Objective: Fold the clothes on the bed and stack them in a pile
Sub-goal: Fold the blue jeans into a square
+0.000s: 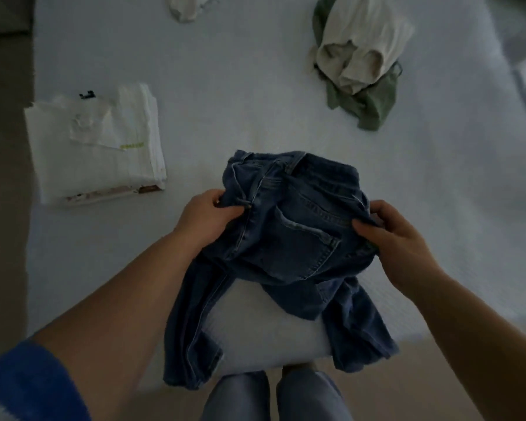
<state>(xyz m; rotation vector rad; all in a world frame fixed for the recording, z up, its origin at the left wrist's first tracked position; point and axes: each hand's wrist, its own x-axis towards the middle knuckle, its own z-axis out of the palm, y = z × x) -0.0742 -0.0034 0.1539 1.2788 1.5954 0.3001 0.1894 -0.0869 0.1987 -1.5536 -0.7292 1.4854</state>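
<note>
the left hand (205, 215) and right hand (398, 238) each pinched a side of the blue jeans (289, 238) near the waistband, fingers clamped on denim, legs hanging over the bed (240, 86) edge. farther off lay a folded white pile (97, 147) at left and an unfolded cream and green heap (362, 59) at right.

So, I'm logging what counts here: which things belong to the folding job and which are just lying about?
Part of the job:
- jeans, gripped by left hand and right hand
- folded white pile
- cream and green heap, unfolded
- pale garment

Lying about:
- small black thing behind the pile
</note>
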